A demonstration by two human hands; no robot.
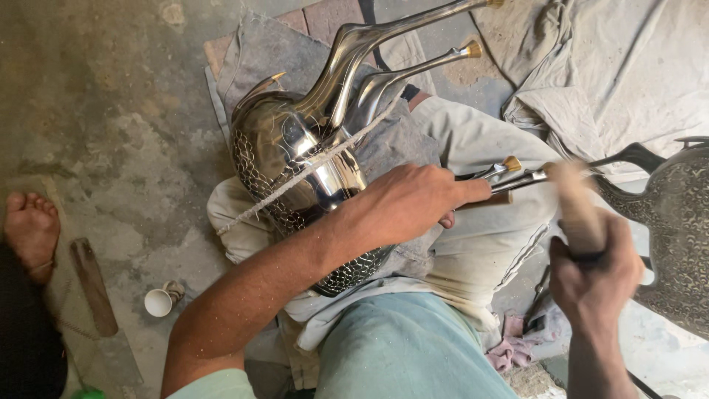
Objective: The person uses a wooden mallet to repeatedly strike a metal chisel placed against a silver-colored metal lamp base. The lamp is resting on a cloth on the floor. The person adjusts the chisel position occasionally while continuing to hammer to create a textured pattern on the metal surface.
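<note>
A shiny metal bird-shaped figure [295,148] with long legs and a hammered scale pattern lies across my lap, tied with a white cord [310,168]. My left hand [406,203] rests on its body and grips a thin metal chisel [517,177] that points right. My right hand [594,270] is shut on the wooden handle of a mallet [576,207], blurred with motion, right by the chisel's end. Two brass-tipped legs [413,44] stick out toward the top.
Another patterned dark metal piece [676,229] sits at the right edge. Grey cloths [598,66] lie on the concrete floor. A small white cup [158,301] and a wooden stick [93,287] lie at the left, beside another person's bare foot [31,229].
</note>
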